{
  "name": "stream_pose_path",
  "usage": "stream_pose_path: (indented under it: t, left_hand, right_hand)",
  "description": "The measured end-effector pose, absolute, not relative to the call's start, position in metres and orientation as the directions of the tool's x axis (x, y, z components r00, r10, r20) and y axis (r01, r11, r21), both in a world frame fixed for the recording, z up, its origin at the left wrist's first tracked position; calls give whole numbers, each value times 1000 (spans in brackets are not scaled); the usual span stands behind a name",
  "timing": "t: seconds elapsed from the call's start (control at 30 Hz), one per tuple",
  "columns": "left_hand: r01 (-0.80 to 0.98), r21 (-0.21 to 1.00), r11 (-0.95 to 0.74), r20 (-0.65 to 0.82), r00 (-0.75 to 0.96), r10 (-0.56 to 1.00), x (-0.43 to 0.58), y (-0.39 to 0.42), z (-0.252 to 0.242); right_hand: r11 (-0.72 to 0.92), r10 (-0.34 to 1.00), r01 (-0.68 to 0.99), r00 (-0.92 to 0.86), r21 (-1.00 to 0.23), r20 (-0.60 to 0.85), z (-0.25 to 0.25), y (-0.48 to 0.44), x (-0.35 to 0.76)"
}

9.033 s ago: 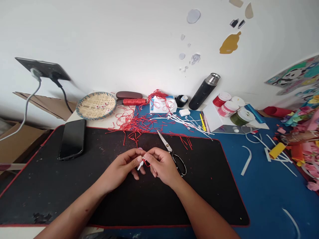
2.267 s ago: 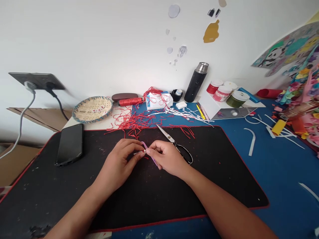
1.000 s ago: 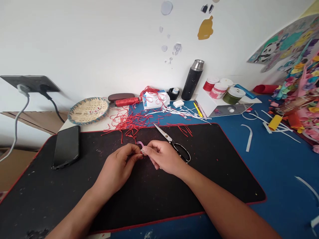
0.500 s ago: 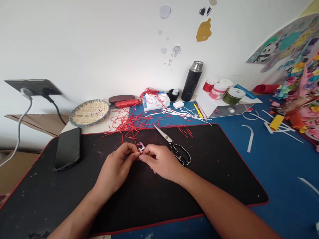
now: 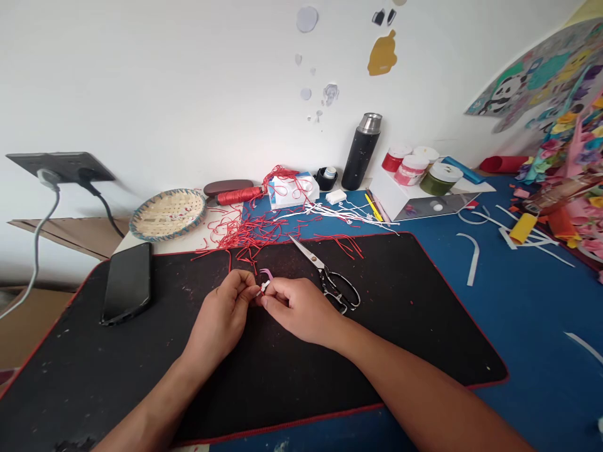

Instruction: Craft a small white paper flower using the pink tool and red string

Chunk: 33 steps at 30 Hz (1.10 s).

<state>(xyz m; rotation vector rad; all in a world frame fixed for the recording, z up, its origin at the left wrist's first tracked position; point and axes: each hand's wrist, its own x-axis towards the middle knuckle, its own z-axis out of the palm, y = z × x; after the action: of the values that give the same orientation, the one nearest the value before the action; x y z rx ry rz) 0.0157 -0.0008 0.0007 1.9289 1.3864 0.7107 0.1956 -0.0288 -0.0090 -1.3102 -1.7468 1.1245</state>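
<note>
Over the black mat (image 5: 292, 370), my left hand (image 5: 221, 311) and my right hand (image 5: 296, 307) meet with their fingertips pinched together. Between them is a small white and red piece (image 5: 264, 287), partly hidden by the fingers; its kind is too small to make out. A thin pink-lilac strip (image 5: 267, 274) sticks up just beyond it. Right of my right hand lie black-handled scissors (image 5: 325, 270), blades pointing away to the left. Cut red cords (image 5: 249, 235) are heaped beyond my hands, a few ends reaching onto the mat.
A phone (image 5: 127, 282) lies on the mat's left, below a woven basket (image 5: 167, 215). Along the wall stand a red thread spool (image 5: 239, 195), a black flask (image 5: 362, 150) and paint jars (image 5: 441, 179). White strips (image 5: 473, 260) and paper flowers (image 5: 584, 163) are on the right.
My fingertips have shifted slightly around the small piece, and more of its white part shows. Both hands stay in nearly the same place; the view has moved a little.
</note>
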Motion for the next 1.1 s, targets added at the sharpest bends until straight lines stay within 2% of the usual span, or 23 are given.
stream_pose_path:
  t: [0.37,0.5,0.7,0.8,0.97,1.1]
  left_hand:
    - [571,801,-180,31,260,965,13,-1,-4]
    - [592,762,-261,127,258,958,12,-2,-2]
    - [598,714,-365,264,253,931,7,-2,0]
    - [606,681,-412,301,281,911,6,-1,-2]
    - [576,675,-462,302,355,885,8,-2,-3]
    - [538,746,-393,216,364,906,11,-5,-1]
  right_hand:
    - [127,958,358,-286,-925,21,-7,-29,196]
    - [98,958,317,-286,-943,3,-8,-30,197]
    - [-63,931,204,-340,-977,-131,-10,-30,202]
    - [-92,937,134,-323,-987,-131,-11,-28,203]
    - [-114,951,64,-281,-991,-128,-12,-25,203]
    - [-123,958,55,-253,-991,-133,-9,-24,203]
